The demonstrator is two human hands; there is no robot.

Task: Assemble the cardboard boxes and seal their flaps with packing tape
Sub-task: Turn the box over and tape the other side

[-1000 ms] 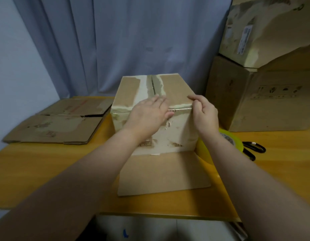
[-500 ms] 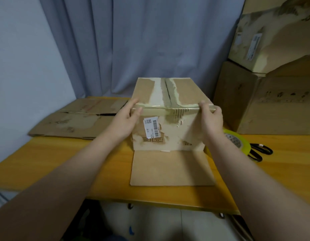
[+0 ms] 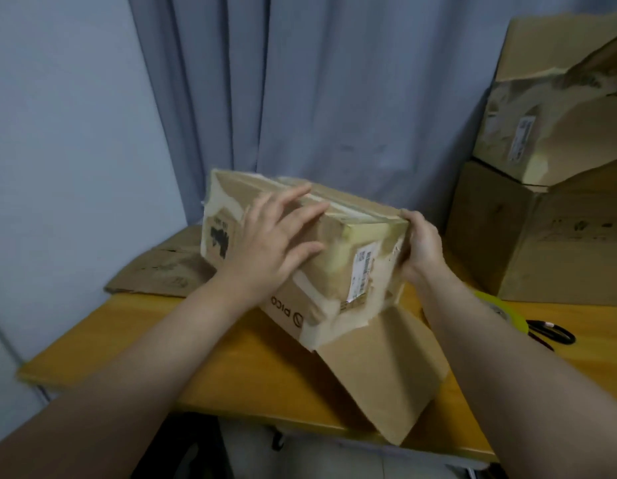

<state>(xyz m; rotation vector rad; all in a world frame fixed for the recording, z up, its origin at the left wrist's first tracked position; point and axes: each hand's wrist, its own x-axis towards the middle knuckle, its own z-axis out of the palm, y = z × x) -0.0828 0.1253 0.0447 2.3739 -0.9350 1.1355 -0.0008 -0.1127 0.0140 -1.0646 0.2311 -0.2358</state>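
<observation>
A worn cardboard box (image 3: 338,264) with old tape patches and a white barcode label stands turned at an angle on the wooden table (image 3: 134,344). Its open lower flap (image 3: 379,371) hangs out over the table's front edge. My left hand (image 3: 272,243) lies flat with spread fingers on the box's left side and top edge. My right hand (image 3: 421,247) grips the box's right corner, fingers curled around it. A yellow-green roll of packing tape (image 3: 500,309) lies behind my right forearm, partly hidden.
Black-handled scissors (image 3: 549,333) lie to the right of the tape. Flattened cardboard (image 3: 162,271) rests at the table's back left. Two large boxes (image 3: 542,236) are stacked at the right. A grey curtain (image 3: 334,98) hangs behind.
The box has been rotated so a corner now faces me, and the flap swung right. My left hand slid from the box's left edge onto its side. The camera moved closer.
</observation>
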